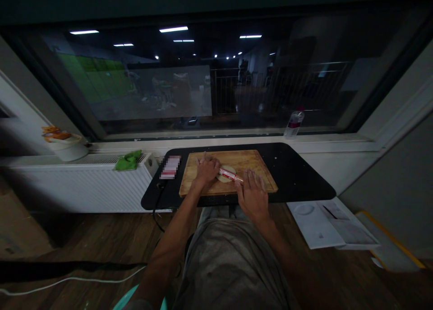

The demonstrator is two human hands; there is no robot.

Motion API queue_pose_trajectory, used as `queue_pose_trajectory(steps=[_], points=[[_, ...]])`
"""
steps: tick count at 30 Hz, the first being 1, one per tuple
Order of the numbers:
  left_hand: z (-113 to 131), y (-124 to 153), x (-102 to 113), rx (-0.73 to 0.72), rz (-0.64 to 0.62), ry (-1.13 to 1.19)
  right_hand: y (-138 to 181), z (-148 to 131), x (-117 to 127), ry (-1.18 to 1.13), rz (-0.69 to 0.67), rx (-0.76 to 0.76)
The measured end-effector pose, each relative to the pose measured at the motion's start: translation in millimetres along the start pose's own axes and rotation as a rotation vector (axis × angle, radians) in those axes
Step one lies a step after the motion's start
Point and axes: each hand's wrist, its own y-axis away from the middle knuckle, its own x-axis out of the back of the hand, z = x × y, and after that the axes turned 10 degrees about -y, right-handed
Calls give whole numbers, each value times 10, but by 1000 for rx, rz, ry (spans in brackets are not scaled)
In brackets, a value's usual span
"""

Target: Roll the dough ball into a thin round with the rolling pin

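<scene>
You've got loads of black table (pixel 301 174) right of the cutting board (pixel 237 159), barely any nearest you, rolling pin (pixel 228 174) across the dough (pixel 222 179) mid-board, right hand (pixel 253 195) stretched flat at one end, left hand (pixel 208 169) over the other, can't tell if gripping.

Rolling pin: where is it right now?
Head view, just right of center: the rolling pin lies slantwise across the flat dough on the wooden board, between the left hand and right hand.
</scene>
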Motion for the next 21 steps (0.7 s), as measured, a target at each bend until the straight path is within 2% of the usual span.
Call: queue_pose_trajectory(steps=[12,16,21], points=[[9,-7,-64,2,-2,-3,307,-289,116,-69,34,113],[-13,-1,-107,2,7,-19,320,-334,142,-74,34,124],[-48,31,-131,-37,11,-41,240,-264,168,-82,7,122]])
